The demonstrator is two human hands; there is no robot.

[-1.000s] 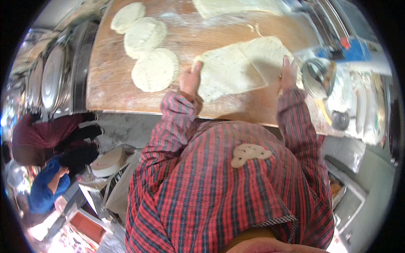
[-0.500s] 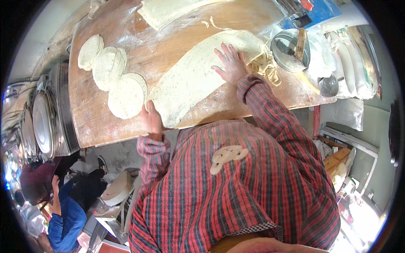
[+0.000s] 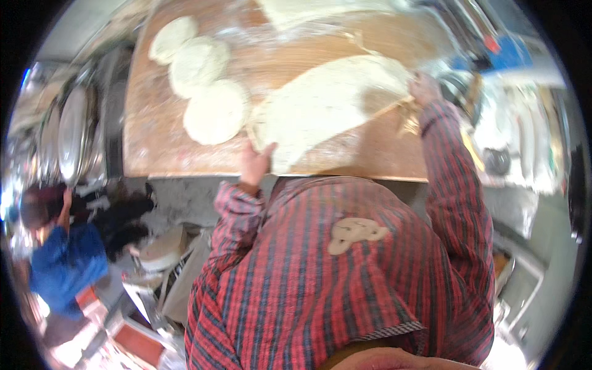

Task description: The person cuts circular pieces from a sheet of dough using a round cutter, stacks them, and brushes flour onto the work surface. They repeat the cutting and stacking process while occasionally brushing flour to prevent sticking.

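Note:
A long pale sheet of dough (image 3: 333, 102), flecked with small specks, lies slantwise across the wooden board. At its right end my right hand (image 3: 425, 89) is closed on the dough's edge; motion blurs the fingers. My left hand (image 3: 254, 161) grips the sheet's near left end, thumb over the dough and the other fingers at its outer edge. Left of the sheet, overlapping rounds of dough (image 3: 216, 112) run in a row toward the far left. Loose dough scraps (image 3: 408, 118) lie below my right hand.
A metal-rimmed sieve (image 3: 453, 89) stands just beyond my right hand. Another dough sheet (image 3: 320, 9) lies on the far side of the floured board (image 3: 185, 157). White bags (image 3: 524, 129) are at the right. Metal lids (image 3: 74, 132) stand at the left; a person in blue (image 3: 68, 262) is behind them.
My right hand has gone from lying spread on the dough's middle to its right end and closed there. My left hand now holds the near left end. The whole view has shifted.

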